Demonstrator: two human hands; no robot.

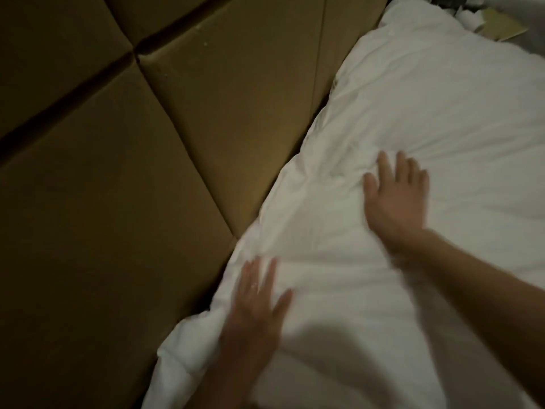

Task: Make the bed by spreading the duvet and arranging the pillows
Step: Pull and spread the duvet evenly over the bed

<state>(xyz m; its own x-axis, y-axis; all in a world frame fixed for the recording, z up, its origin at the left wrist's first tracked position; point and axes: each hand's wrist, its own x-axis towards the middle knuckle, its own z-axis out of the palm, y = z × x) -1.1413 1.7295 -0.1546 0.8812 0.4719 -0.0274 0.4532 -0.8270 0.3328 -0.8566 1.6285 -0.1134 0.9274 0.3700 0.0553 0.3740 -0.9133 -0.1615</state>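
Nearest, the left hand [253, 308] lies flat, grip open, on the white pillow [383, 160] at the bed's head edge, against the padded headboard [147, 172]. Farther along, the right hand [395, 199] presses likewise, holding nothing. The pillow looks soft, light and yielding, best taken at its corners.

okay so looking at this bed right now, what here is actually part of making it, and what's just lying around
Part of the job:
- white pillow, lying against the padded headboard
- left hand and right hand, both flat and open on the white bedding

Just lying about:
- padded brown headboard, fixed backdrop
- clutter beyond the pillow, too blurred to identify
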